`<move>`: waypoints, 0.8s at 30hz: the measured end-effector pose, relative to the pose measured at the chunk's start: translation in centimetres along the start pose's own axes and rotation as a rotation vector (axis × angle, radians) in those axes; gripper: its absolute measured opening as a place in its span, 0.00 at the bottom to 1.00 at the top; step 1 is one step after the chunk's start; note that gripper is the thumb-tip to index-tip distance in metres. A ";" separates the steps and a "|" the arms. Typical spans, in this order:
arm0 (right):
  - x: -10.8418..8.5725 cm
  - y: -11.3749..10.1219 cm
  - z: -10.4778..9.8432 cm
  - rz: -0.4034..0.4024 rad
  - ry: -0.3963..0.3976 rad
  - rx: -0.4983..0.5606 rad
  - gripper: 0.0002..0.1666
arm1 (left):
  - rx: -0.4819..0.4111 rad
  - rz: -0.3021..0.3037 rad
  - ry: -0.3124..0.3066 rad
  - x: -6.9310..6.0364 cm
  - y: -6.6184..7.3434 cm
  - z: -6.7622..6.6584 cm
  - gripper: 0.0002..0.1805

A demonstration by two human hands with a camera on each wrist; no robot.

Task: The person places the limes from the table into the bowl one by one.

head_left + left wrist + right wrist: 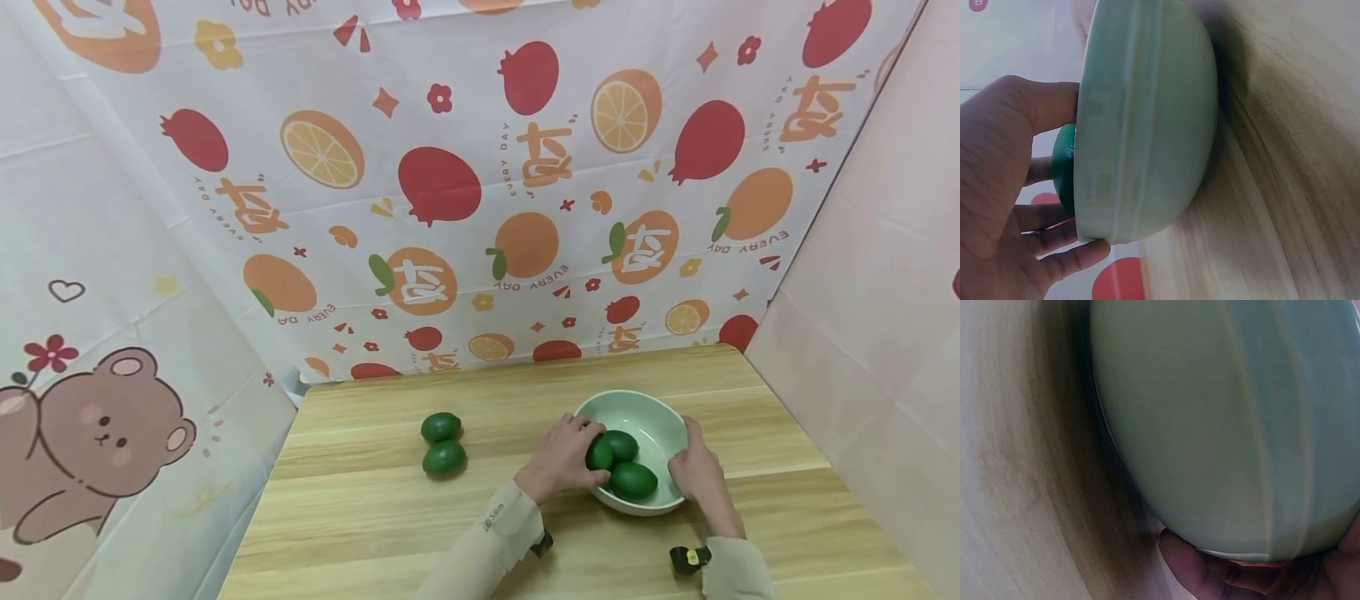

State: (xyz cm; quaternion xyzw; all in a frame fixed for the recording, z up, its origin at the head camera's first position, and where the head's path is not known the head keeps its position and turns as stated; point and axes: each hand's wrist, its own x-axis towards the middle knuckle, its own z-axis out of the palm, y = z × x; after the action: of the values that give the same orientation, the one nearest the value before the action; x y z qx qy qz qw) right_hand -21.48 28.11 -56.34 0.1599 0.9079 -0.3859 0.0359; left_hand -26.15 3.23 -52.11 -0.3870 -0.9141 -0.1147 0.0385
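Your left hand (558, 458) is curled round a green fruit (599, 454) inside the bowl (663, 430) at nine o'clock; your right hand (699, 471) grips the bowl at three.

Lateral passage is available across the tabletop (495, 417) between the left hand (561, 458) and the two touching green fruits (445, 458) lying to its left. Access from above into the bowl (663, 425) is available at its far interior; three green fruits (634, 481) and the left hand obstruct the left portion, the right hand (699, 468) the right rim. A printed cloth (525, 325) bounds rearward travel.
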 end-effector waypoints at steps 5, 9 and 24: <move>0.0 0.0 0.1 -0.002 0.002 0.001 0.45 | -0.004 -0.007 -0.006 0.0 0.0 0.2 0.35; -0.1 -0.1 0.1 -0.001 0.002 -0.004 0.45 | -0.008 -0.019 -0.020 0.0 0.0 0.3 0.34; 0.1 0.3 0.1 -0.012 0.006 -0.007 0.45 | 0.033 -0.013 -0.001 0.0 0.2 0.4 0.27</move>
State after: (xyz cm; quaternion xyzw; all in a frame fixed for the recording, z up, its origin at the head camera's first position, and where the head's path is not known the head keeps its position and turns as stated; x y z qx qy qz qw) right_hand -21.47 28.25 -56.57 0.1557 0.9102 -0.3825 0.0313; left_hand -25.97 3.45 -52.49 -0.3805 -0.9184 -0.0996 0.0434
